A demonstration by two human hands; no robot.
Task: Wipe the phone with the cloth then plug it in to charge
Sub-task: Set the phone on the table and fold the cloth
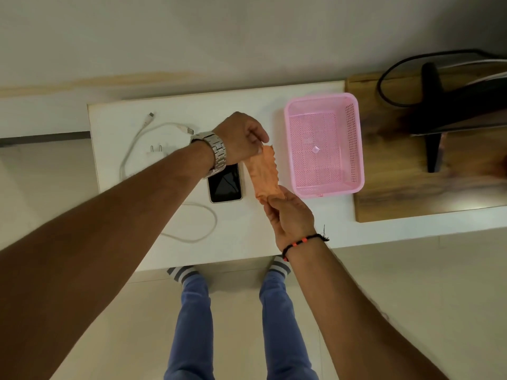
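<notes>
An orange cloth [264,174] is stretched in the air between both hands, above the white table [236,242]. My left hand [242,138], with a metal watch on its wrist, pinches the cloth's far end. Its near end is pinched by my right hand [290,215], which wears a black and red thread bracelet. The phone [225,185] lies screen up on the table just left of the cloth, its far end hidden under my left wrist. A white charging cable [137,138] with a USB plug and a white wall adapter [157,152] lie at the left.
An empty pink plastic basket [356,171] stands to the right of the cloth. Further right, a wooden board [397,198] carries a black monitor stand [433,111] with a black cable. My legs and striped socks show below the table's near edge.
</notes>
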